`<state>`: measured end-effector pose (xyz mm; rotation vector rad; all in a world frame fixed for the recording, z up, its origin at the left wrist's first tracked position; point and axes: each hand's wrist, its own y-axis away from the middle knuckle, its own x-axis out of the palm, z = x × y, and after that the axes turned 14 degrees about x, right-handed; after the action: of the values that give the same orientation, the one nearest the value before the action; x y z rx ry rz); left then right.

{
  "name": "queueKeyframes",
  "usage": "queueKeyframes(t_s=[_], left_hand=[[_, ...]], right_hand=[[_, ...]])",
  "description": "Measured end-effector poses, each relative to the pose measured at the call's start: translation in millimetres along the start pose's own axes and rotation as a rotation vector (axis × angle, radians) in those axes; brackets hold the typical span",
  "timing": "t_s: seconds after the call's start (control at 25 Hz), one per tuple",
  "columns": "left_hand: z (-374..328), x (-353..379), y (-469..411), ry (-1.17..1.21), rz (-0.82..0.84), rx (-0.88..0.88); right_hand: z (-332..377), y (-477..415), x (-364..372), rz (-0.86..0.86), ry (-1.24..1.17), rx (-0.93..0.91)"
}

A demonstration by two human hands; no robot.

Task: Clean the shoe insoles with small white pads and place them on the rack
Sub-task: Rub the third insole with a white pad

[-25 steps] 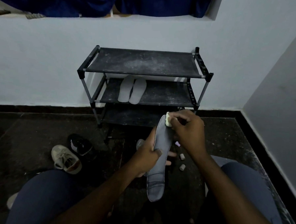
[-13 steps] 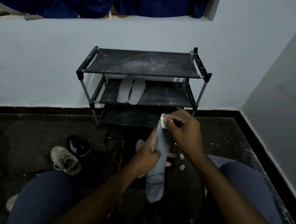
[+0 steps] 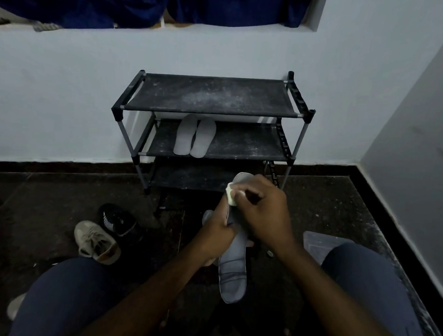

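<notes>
Insoles on rack — two, shoes two

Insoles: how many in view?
3: left shelf insole and right shelf insole on the rack, middle tier; held insole in the left hand. Grey edge behind that hand may be a fourth.

No lettering I can read anywhere; the white marks on the black shoe may be a logo, too dim to tell.

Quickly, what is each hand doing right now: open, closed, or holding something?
Left hand: closed around the grey insole.
Right hand: pinching a small white pad against the insole.
</notes>
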<state>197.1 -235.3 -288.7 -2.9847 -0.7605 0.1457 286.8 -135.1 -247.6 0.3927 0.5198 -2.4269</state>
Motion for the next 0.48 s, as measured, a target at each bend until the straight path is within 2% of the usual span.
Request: queueKeyframes(t_s=[0.08, 0.28, 0.48], left_hand=[[3.5, -2.5, -1.1, -0.067, -0.012, 0.051], [-2.2, -0.1, 2.3, 0.112, 0.063, -0.019], [5.2, -2.7, -1.6, 0.018, -0.016, 0.064]], right_hand=[[0.5, 5.1, 6.9, 0.008, 0.012, -0.013], [-12.7, -17.4, -10.1, -0.162, -0.058, 0.170], [-3.2, 9.4, 9.0, -0.037, -0.014, 0.082]])
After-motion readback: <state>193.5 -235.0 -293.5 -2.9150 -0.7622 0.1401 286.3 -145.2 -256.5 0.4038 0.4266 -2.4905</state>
